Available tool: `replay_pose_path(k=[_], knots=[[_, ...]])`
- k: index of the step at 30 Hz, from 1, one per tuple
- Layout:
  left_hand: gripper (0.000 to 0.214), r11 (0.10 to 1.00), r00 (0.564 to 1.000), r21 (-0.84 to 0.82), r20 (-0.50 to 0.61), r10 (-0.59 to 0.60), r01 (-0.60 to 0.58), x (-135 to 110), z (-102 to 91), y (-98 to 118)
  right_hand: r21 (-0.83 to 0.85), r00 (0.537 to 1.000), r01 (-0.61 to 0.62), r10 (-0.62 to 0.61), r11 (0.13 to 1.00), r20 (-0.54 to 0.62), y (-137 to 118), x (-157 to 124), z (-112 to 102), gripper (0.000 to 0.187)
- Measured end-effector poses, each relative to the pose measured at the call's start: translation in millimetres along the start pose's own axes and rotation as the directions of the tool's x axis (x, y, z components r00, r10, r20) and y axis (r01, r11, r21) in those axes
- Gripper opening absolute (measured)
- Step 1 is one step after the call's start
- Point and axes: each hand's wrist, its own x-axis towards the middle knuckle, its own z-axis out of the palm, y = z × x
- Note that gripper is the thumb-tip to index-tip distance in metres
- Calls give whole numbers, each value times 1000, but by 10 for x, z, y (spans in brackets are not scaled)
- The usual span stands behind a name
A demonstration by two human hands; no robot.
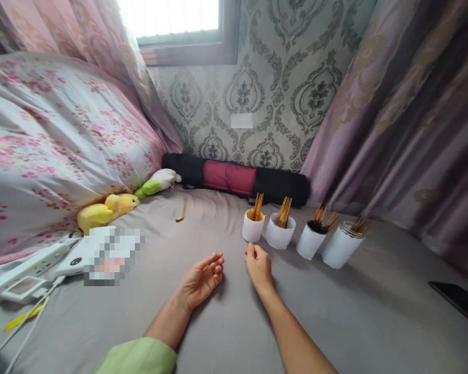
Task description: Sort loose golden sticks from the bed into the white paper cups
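My left hand (202, 279) rests palm up on the grey bed sheet (226, 322), fingers loosely curled and apart, holding nothing. My right hand (259, 266) lies just right of it with fingers curled in, thumb tip against the index finger; nothing shows in the pinch. Just beyond my right hand stand several white cups in a row, each with thin brown sticks: the nearest cup (253, 225), a second cup (280, 230), a third cup (311, 239) and a fourth cup (341, 245).
A rolled black and red bag (234, 178) lies along the wall. A small gold angled piece (181, 212) sits on the sheet. Yellow plush toys (105, 209), a flowered quilt (54, 135), a power strip (27, 267) with cables at left, a dark phone (458, 301) at right.
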Motion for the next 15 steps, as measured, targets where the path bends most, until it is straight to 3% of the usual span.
replay_pose_path(k=[15], knots=[[8, 998, 1000, 56, -7, -1, 2, 22, 39, -18, -37, 999, 16, -14, 999, 51, 5, 12, -11, 39]])
